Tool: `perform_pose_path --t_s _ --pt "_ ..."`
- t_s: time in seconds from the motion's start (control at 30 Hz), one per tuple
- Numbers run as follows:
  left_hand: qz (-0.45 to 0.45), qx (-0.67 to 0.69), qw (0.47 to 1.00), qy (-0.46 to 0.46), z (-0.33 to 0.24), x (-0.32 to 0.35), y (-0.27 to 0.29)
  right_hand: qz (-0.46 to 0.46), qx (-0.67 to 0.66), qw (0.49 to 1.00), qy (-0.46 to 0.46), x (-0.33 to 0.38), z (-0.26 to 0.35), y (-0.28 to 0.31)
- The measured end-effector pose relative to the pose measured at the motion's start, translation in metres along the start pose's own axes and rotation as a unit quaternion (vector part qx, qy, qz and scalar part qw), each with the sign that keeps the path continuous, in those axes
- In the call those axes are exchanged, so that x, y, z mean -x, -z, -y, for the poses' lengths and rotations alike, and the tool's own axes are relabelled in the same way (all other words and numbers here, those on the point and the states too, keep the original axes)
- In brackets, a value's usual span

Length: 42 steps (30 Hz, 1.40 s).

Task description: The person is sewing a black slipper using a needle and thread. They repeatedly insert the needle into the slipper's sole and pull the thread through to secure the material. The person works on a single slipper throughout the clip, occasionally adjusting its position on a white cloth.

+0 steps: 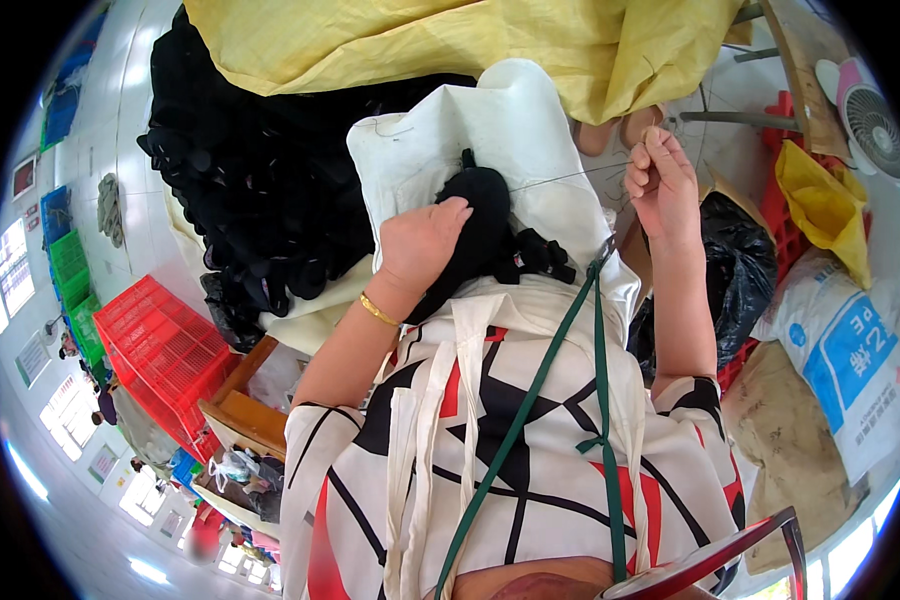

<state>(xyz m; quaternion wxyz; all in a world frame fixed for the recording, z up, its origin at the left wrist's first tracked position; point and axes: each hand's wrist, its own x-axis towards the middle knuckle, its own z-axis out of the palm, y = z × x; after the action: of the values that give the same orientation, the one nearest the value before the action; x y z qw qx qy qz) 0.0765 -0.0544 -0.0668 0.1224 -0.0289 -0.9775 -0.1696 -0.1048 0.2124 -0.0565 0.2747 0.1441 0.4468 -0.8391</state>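
Holding black cloth, pinching thread, blue-labelled sack

cloth piece: black | lap cloth: white | shirt: white-black-red, geometric | cord: green | crate: red

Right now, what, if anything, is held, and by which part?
Left hand: rounded black fabric piece, by its left side. Right hand: apparently thin dark thread, by its visible far end.
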Motion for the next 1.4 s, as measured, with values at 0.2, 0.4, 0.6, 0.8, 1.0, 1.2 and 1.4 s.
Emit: perform_pose_path --t_s 0.2,0.4,0.6,0.8,1.0,1.2,1.4 --pt "0.08 0.021 0.996 0.045 0.002 -0.01 -0.001 0.115 0.092 0.987 0.059 0.015 0.028 -0.049" --pt "0.024 0.02 1.0 -0.001 -0.001 -0.019 0.003 0.081 0.131 0.979 0.137 0.004 0.054 -0.06" --pt "0.038 0.066 0.996 0.047 -0.003 -0.018 0.003 -0.006 0.096 0.933 0.347 -0.005 0.105 -0.054" --pt "0.017 0.229 0.96 0.158 0.007 -0.009 -0.007 0.253 0.696 0.545 0.393 0.0 -0.01 -0.058" --pt "0.061 0.357 0.896 0.255 0.019 -0.005 -0.015 0.288 0.785 0.492 0.244 0.018 -0.076 -0.064" --pt "0.036 0.411 0.869 0.273 0.028 0.004 -0.027 0.095 0.751 0.604 0.248 0.044 -0.039 -0.043" --pt "0.052 0.469 0.817 0.331 0.03 0.003 -0.032 0.033 0.812 0.575 -0.09 0.08 -0.044 0.026"
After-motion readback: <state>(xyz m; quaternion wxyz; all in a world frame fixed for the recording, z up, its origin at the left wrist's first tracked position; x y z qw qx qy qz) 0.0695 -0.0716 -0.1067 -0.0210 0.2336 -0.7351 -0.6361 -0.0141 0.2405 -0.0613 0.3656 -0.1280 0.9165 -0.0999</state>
